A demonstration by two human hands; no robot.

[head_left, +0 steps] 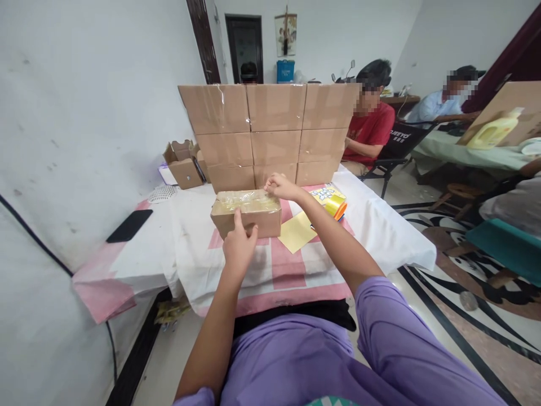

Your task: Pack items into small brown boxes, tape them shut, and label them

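A small cardboard box (257,220) with clear tape across its top sits on the table in front of me. My left hand (238,248) grips its near side, thumb up against the front face. My right hand (281,186) is closed in a pinch at the box's top right back corner, fingers pressed on the tape there. What the pinch holds is too small to make out. A yellow sheet (297,232) lies just right of the box.
A wall of stacked sealed cartons (274,132) stands behind the box. Open small boxes (183,166) sit at the back left, a black phone (129,225) at the left. A yellow packet (329,198) lies at the right. Two people sit at the right, beyond the white-and-pink tablecloth (380,225).
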